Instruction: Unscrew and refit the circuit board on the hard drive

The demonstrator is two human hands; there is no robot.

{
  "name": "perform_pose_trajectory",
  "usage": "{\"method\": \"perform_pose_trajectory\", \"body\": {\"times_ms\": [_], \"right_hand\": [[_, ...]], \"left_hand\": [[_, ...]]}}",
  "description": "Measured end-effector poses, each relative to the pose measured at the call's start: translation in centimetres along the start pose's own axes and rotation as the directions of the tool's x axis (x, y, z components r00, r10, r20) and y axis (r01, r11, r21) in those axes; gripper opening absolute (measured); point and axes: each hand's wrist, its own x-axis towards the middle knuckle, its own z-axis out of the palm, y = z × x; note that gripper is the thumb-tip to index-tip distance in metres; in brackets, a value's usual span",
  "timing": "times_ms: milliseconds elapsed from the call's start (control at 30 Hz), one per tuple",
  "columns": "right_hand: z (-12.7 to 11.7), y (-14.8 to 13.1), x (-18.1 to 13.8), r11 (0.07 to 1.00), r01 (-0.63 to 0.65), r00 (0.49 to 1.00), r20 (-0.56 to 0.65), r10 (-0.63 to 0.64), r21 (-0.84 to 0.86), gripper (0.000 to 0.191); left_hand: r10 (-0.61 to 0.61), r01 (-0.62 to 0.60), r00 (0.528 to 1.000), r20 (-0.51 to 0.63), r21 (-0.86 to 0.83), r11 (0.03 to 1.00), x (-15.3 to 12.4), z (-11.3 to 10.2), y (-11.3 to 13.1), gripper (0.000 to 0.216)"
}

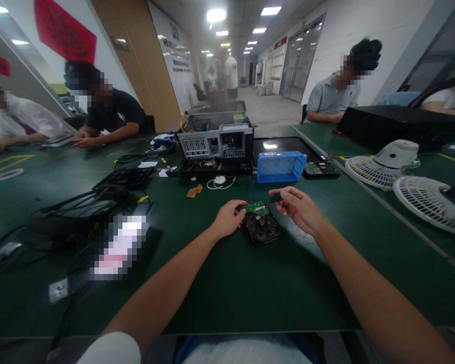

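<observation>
A hard drive [263,231] lies on the green tabletop in front of me, its green circuit board facing up at the far end. My left hand [229,218] grips the drive's left edge near that board, fingers closed over the corner. Just right of the drive, my right hand [299,206] is raised a little above the table. Between its thumb and fingers it pinches a small dark piece [276,198], too small to name. The right hand and the drive are apart.
An opened computer case [216,144] stands at the back, with a blue plastic bin [280,168] beside it. Another circuit-board device [320,170] lies right of the bin. White fan parts [377,169] sit right; a black bag [79,217] and cables lie left. Several people sit around.
</observation>
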Motion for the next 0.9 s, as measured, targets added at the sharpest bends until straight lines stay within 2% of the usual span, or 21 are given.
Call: {"method": "perform_pose_trajectory", "body": {"times_ms": [433,900], "right_hand": [[0.16,0.04,0.19,0.991,-0.026,0.999,0.032,0.022,0.134,0.035],[0.08,0.30,0.27,0.994,-0.017,0.999,0.044,0.012,0.112,0.024]], "left_hand": [[-0.008,0.008,1.000,0.002,-0.014,1.000,-0.01,-0.08,0.18,0.034],[-0.012,0.012,1.000,-0.003,-0.027,1.000,-0.12,-0.07,0.43,0.034]]}}
